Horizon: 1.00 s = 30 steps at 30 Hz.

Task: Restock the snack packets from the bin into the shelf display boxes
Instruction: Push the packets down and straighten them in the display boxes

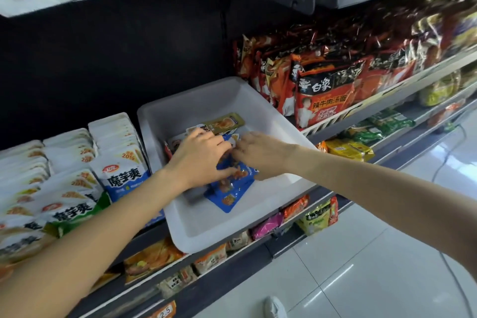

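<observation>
A shallow white plastic bin (260, 222) sits on the grey shelf edge (258, 248), and both of the person's hands are inside it. Only a small heap of flat snack packets remains there: a few blue foil packets with orange pictures (232, 188) in the middle, an olive-brown packet (227, 122) at about twelve o'clock from them, and white-and-red ones (175, 143) towards ten o'clock. Most of the bin floor is bare, which suggests that restocking is well along, though how full the bin was cannot be told.

The left hand (201, 160) lies on top of the heap with its fingers bent over the packets; it seems to be gathering them, but whether it has a firm hold is hidden under the palm. The right hand (260, 153), just at three o'clock from the left and nearly touching it, has its fingers curled towards the same packets; its grip cannot be made out either.

At nine o'clock from the bin stand white cardboard display boxes of white, blue and green konjac packets (77, 175), packed tight in rows. At two o'clock, red-orange noodle bags (322, 90) fill a wire-fronted shelf (361, 108). No open display box for the blue packets shows, so what is left appears to be lifting this last handful out and finding its box.
</observation>
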Motion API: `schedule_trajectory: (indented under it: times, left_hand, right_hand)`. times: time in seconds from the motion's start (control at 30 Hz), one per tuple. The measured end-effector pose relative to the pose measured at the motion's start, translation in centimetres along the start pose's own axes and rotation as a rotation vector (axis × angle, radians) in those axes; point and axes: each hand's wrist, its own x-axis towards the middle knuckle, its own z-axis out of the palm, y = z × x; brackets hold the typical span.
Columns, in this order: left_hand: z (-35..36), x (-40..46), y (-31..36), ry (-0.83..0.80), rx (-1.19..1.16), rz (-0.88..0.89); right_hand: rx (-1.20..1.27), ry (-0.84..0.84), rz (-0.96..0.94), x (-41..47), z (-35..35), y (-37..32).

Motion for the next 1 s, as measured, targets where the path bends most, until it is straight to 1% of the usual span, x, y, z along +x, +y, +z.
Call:
schedule_trajectory:
  times: [0.07, 0.13, 0.2, 0.23, 0.27, 0.33, 0.37, 0.4, 0.43, 0.47, 0.53, 0.57, 0.6, 0.7, 0.73, 0.77, 0.83, 0.87, 0.9, 0.93, 1.0]
  left_hand:
    - [-0.8, -0.4, -0.3, -0.014, -0.113, -0.163]
    - [-1.4, -0.8, -0.9, 0.029, -0.326, -0.322]
    - [-1.9, -1.1, -1.4, 0.045, -0.524, -0.385]
    - [-2.3, -1.4, -1.5, 0.041, -0.614, -0.396]
    - [-2.5, -1.7, -1.6, 0.058, -0.696, -0.414]
    - [-3.1, -2.3, -1.8, 0.123, -0.862, -0.481]
    - [-3.4, -2.7, -1.8, 0.154, -0.953, -0.514]
    - [-3.6, -3.0, -1.9, 0.185, -1.027, -0.537]
    - [-3.9, -3.4, -1.8, 0.204, -1.069, -0.55]
    - [-4.1, -3.7, -1.8, 0.209, -1.095, -0.556]
    - [-4.5, -4.5, -1.7, 0.207, -1.131, -0.56]
    - [-4.9, -5.0, -1.6, 0.204, -1.133, -0.559]
    - [-5.2, -5.6, -1.6, 0.203, -1.12, -0.557]
    - [-6.7, -8.0, -0.9, 0.206, -1.067, -0.529]
    - [-6.9, -9.1, -0.7, 0.227, -1.042, -0.536]
    - [-7.1, -10.3, -0.3, 0.275, -1.013, -0.561]
    - [-6.8, -13.0, -0.1, 0.455, -0.895, -0.656]
    - [-6.5, -14.5, -0.1, 0.558, -0.772, -0.69]
    - [-6.1, -16.0, -0.2, 0.635, -0.595, -0.7]
    - [-5.6, -17.5, -0.4, 0.675, -0.401, -0.685]
    - [-4.4, -20.2, -0.4, 0.659, -0.123, -0.63]
  right_hand:
    - [-0.05, 0.166, 0.038, -1.0, -0.9, 0.2]
    - [-0.073, 0.378, 0.055, -2.3, -2.2, 0.6]
    - [-0.129, 0.53, 0.054, -3.5, -3.2, 1.4]
    - [-0.113, 0.575, 0.064, -4.0, -3.7, 1.8]
    - [-0.036, 0.611, 0.101, -4.5, -4.0, 2.1]
    - [0.294, 0.74, 0.255, -5.1, -4.7, 2.1]
    - [0.512, 0.818, 0.346, -5.4, -5.1, 2.0]
    - [0.74, 0.862, 0.44, -5.4, -5.6, 1.7]
    - [0.967, 0.86, 0.522, -5.3, -6.0, 1.3]
    - [1.202, 0.813, 0.576, -4.9, -6.6, 0.8]
    - [1.618, 0.715, 0.594, -4.1, -7.2, 0.1]
    - [1.735, 0.683, 0.578, -3.7, -7.5, -0.1]
    - [1.754, 0.66, 0.548, -3.3, -7.9, -0.3]
    - [1.527, 0.601, 0.413, -2.1, -9.0, -0.8]
    - [1.495, 0.58, 0.361, -1.7, -9.5, -1.1]
    - [1.485, 0.571, 0.319, -1.1, -9.9, -1.4]
    - [1.481, 0.611, 0.295, 0.1, -10.5, -2.2]
    - [1.486, 0.653, 0.297, 0.8, -10.9, -2.7]
    - [1.498, 0.694, 0.301, 1.4, -11.3, -3.2]
    - [1.518, 0.719, 0.302, 2.0, -11.7, -3.7]
    - [1.517, 0.708, 0.293, 3.1, -12.3, -4.6]
